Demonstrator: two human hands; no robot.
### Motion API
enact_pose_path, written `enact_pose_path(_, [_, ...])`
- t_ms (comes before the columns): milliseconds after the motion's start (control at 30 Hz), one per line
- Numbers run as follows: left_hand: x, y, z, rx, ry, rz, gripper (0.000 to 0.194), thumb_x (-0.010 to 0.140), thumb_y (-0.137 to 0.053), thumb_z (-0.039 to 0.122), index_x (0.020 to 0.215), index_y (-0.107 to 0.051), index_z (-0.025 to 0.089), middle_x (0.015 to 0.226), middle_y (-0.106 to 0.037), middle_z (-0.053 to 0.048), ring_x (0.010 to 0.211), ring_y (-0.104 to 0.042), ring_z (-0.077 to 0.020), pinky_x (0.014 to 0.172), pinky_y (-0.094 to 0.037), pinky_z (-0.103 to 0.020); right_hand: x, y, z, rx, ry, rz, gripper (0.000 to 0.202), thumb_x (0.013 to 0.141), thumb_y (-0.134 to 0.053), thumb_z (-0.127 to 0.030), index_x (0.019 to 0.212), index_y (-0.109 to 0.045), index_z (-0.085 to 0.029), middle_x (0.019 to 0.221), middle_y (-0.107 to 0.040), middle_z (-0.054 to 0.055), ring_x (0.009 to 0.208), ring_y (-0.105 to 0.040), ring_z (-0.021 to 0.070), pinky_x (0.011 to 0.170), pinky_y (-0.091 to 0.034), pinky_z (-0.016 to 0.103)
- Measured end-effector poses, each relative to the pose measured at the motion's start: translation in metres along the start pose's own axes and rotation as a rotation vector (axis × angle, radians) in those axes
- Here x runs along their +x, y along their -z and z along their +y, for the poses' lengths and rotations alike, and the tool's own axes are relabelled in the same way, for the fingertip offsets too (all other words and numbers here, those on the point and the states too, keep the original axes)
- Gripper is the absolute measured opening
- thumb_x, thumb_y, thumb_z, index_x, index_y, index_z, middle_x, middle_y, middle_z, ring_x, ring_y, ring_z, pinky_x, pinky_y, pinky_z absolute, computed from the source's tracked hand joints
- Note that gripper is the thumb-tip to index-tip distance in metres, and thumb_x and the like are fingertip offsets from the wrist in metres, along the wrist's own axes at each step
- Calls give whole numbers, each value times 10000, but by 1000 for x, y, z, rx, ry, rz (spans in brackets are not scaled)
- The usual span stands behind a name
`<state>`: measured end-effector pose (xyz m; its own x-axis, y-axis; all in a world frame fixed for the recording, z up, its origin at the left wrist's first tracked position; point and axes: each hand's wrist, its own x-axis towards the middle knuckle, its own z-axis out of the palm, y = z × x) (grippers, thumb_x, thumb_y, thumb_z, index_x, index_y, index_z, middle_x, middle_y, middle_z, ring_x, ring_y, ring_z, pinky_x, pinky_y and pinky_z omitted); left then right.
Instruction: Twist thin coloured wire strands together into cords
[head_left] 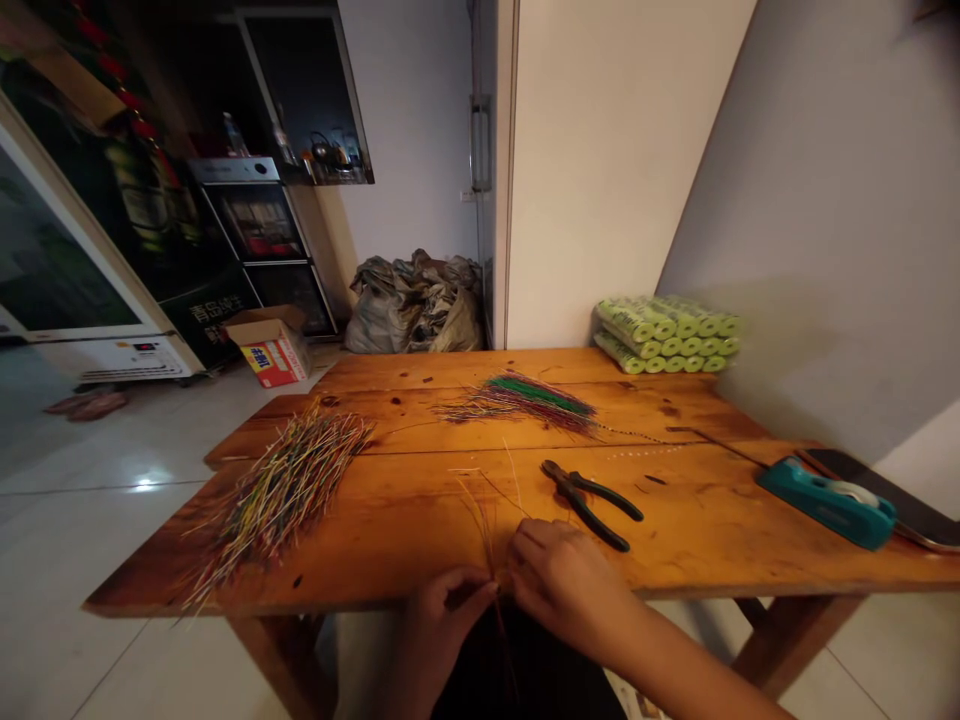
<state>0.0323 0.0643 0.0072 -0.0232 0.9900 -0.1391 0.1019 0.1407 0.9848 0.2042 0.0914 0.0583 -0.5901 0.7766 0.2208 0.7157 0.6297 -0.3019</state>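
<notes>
Several thin wires point(486, 530) rise from between my hands at the table's front edge. My left hand point(450, 610) pinches them between thumb and index finger. Beside it, my right hand point(551, 570) has its fingers curled in around the same wires, the fingertips partly hidden. Pliers with dark green handles point(592, 500) lie just beyond my right hand, jaws toward the upper left. A loose pile of coloured wires point(289, 480) spreads over the table's left side. Farther back lies a second bundle point(536, 398), green and dark red.
The wooden table point(405, 500) carries a teal tape dispenser point(825, 500) and a dark flat object point(885, 495) on the right. Stacked green rolls point(667, 335) sit at the back right. Beyond the table are a cardboard box point(274, 345) and bulging sacks point(416, 300).
</notes>
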Motion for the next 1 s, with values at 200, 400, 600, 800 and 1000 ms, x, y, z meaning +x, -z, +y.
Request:
enact_pose_path(200, [-2,-5,2,-239,59,-5,185,607,-714,350,652,-691,172,668,-684,-19,689,-601,-174,682,-447,-244,1,-19,6,662,-172,116,38,760,-559,-184,789,-582,-176,683,-553,-17,604,-508,111,552,-378,217])
enact_pose_path(400, [-3,-10,6,-422,42,-119,147,671,-679,307,654,-686,162,656,-679,-29,684,-598,-167,719,-442,-264,2,-44,-4,1365,-425,110,227,690,-677,-372,786,-687,-167,636,-613,-19,550,-533,101,557,-426,227])
enact_pose_path(600, [1,-10,-2,-308,-33,5,177,612,-716,343,597,-693,168,812,-656,-62,849,-582,-223,784,-436,-296,0,-58,-2,1470,-547,253,202,634,-738,-369,699,-721,-179,646,-668,1,588,-587,120,605,-470,235])
enact_pose_path(800, [9,-12,-22,-172,-113,67,290,636,-685,459,573,-694,177,791,-600,-58,817,-563,-216,760,-435,-291,-2,-62,2,1514,-621,175,283,578,-767,-430,658,-713,-164,563,-662,-5,538,-593,113,557,-473,215])
enact_pose_path(1000, [16,-13,-35,-89,-129,149,433,591,-648,607,486,-646,187,643,-590,-52,691,-564,-217,692,-445,-310,-5,-73,3,1718,-681,32,369,530,-798,-445,733,-708,-150,677,-706,32,641,-645,129,626,-477,216])
